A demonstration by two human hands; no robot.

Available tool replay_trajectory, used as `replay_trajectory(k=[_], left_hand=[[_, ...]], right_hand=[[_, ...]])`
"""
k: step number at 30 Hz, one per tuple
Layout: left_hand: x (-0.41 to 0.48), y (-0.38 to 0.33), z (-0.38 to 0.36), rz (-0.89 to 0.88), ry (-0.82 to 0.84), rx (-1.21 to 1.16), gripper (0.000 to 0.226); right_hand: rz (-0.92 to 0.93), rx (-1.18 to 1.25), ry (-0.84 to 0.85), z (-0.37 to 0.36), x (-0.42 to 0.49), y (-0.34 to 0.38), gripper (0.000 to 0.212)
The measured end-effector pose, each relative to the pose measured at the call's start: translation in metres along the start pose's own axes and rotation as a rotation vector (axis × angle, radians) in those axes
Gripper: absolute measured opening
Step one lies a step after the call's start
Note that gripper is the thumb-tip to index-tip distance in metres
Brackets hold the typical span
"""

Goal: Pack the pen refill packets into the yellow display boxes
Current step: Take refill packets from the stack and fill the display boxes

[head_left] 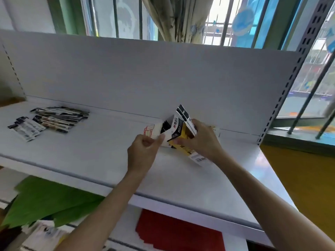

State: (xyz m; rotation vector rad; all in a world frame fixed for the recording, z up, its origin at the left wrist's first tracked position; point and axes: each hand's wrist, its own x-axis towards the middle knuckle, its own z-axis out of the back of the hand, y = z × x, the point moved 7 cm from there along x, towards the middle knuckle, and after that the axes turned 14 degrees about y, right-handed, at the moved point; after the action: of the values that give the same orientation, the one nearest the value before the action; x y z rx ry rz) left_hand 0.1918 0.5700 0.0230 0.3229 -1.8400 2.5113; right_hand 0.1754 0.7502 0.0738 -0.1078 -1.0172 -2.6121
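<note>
The fingers of the right hand pinch a black-and-white refill packet, whose lower end is tucked into the open mouth of the yellow display box. More dark packets show inside. The thumb and fingers of the left hand pinch the box's white flap, holding it aside. The box rests on the white shelf, just before the back panel. Both forearms reach in from below. Well apart to the left, loose packets lie fanned on the shelf.

Stationery shop, white slotted retail shelving, packaged pen refills laid out, barred window
</note>
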Motion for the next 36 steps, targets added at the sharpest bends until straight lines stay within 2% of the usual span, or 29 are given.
replay_trajectory(k=[5, 8, 13, 15, 18, 21, 25, 27, 30, 31, 33, 36], left_hand=[[-0.006, -0.034, -0.008, -0.142, -0.055, -0.117, 0.037], [-0.008, -0.041, -0.016, -0.141, -0.108, -0.147, 0.036], [0.0, -0.034, -0.035, -0.106, -0.07, -0.301, 0.033], [0.0, -0.033, -0.038, -0.124, -0.101, -0.312, 0.025], [-0.004, -0.035, -0.045, -0.168, -0.128, -0.343, 0.029], [0.006, -0.031, -0.058, -0.112, 0.024, -0.387, 0.026], [0.014, -0.041, -0.062, -0.258, 0.31, -0.441, 0.031], [0.015, -0.048, -0.062, -0.314, 0.381, -0.401, 0.037], [0.018, -0.052, -0.062, -0.323, 0.4, -0.339, 0.043], [0.018, -0.052, -0.062, -0.315, 0.394, -0.341, 0.042], [0.019, -0.052, -0.061, -0.297, 0.388, -0.345, 0.033], [0.021, -0.053, -0.062, -0.301, 0.394, -0.316, 0.032]], right_hand=[[0.098, 0.22, -0.071, 0.014, -0.006, 0.0, 0.037], [0.113, 0.304, -0.087, 0.023, -0.009, -0.005, 0.037], [0.111, 0.303, -0.065, 0.035, -0.008, -0.019, 0.041], [0.102, 0.33, -0.046, 0.036, -0.006, -0.026, 0.04], [0.116, 0.36, -0.029, 0.036, -0.005, -0.033, 0.038], [0.138, 0.416, 0.032, 0.035, -0.003, -0.034, 0.035], [0.142, 0.425, 0.166, 0.03, -0.001, -0.033, 0.039], [0.141, 0.371, 0.259, 0.03, 0.0, -0.029, 0.04], [0.114, 0.186, 0.386, 0.034, -0.002, -0.023, 0.04], [0.101, 0.149, 0.382, 0.041, -0.002, -0.021, 0.039], [0.117, 0.216, 0.207, 0.071, 0.0, -0.014, 0.034], [0.373, 0.522, -0.118, 0.13, -0.003, 0.017, 0.019]])
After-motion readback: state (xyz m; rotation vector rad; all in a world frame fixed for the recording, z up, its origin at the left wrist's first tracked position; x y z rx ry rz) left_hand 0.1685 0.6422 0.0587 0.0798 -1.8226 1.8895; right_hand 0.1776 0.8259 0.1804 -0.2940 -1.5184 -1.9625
